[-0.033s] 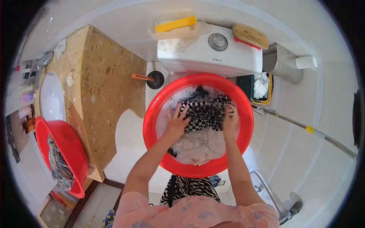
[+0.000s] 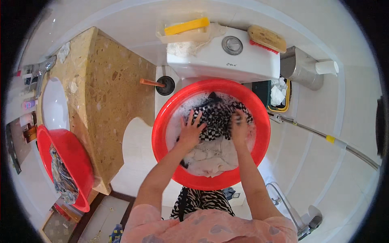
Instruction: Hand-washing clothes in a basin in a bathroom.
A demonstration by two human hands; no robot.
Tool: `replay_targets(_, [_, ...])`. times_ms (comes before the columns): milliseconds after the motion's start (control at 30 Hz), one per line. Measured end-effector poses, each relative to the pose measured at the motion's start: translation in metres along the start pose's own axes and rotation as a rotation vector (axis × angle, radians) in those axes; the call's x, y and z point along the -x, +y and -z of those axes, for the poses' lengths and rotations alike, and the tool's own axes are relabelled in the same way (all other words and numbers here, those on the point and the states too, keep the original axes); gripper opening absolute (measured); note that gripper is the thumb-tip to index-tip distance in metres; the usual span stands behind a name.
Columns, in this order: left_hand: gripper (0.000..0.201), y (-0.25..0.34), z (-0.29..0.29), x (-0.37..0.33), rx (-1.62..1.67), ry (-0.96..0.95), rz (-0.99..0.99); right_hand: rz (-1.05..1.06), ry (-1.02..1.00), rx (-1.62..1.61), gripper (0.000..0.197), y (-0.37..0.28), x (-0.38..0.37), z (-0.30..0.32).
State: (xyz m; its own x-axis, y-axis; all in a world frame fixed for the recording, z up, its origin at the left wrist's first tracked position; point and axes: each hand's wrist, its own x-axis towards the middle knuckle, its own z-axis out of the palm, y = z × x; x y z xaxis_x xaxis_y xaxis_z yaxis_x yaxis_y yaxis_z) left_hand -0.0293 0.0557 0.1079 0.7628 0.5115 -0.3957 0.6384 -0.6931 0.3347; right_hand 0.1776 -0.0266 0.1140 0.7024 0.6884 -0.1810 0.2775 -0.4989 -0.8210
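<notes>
A large red basin (image 2: 263, 133) in front of me holds sudsy water and wet laundry. A black-and-white checkered cloth (image 2: 214, 120) lies bunched in its middle, with a soaked pale cloth (image 2: 214, 156) nearer to me. A bit of black cloth (image 2: 214, 97) pokes up through the foam at the far side. My left hand (image 2: 190, 131) rests with spread fingers on the checkered cloth's left part. On the right part of that cloth is my right hand (image 2: 240, 128); its fingers are curved but smeared by motion, so their grip is unclear.
Behind the basin stands a white toilet tank (image 2: 223, 60) bearing a scrubbing brush (image 2: 267, 38) and a plastic box (image 2: 184, 34). A plunger (image 2: 165, 85) and stone counter (image 2: 117, 81) are left, with a second red basin (image 2: 77, 162) of laundry. Rightward are a waste bin (image 2: 283, 95) and a pole (image 2: 312, 131).
My right hand has shifted a little left, towards the middle of the basin. The checkered cloth is bunched differently, its right part lying more spread. The left hand has barely moved.
</notes>
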Motion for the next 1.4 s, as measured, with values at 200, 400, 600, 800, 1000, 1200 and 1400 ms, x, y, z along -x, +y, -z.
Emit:
replay_targets(200, [0.063,-0.002,-0.054,-0.022,0.231,-0.121,0.315,-0.043,-0.511,0.453,0.066,0.052,-0.013,-0.084])
replay_targets(400, [0.049,-0.004,-0.080,-0.065,0.335,-0.453,0.386,0.191,-0.562,0.727,0.071,0.113,-0.046,-0.101])
replay_targets(600, [0.044,-0.024,-0.092,-0.060,0.296,-0.389,0.292,-0.038,-0.341,0.370,0.049,0.061,-0.058,-0.104])
replay_targets(800, [0.035,0.010,-0.055,-0.028,0.091,0.024,0.254,-0.101,-0.305,0.001,0.027,0.103,-0.037,-0.017])
replay_targets(1000, [0.044,-0.053,-0.048,0.069,-0.084,0.165,0.302,0.067,-0.220,-0.282,0.009,-0.062,0.016,0.068])
replay_targets(1200, [0.066,0.065,0.027,0.017,0.789,0.336,0.443,0.164,-0.375,-0.359,0.011,-0.217,0.067,0.138])
replay_targets(1400, [0.038,0.056,0.008,0.005,1.158,0.432,0.517,0.378,-0.305,-0.415,0.016,-0.261,0.084,0.193])
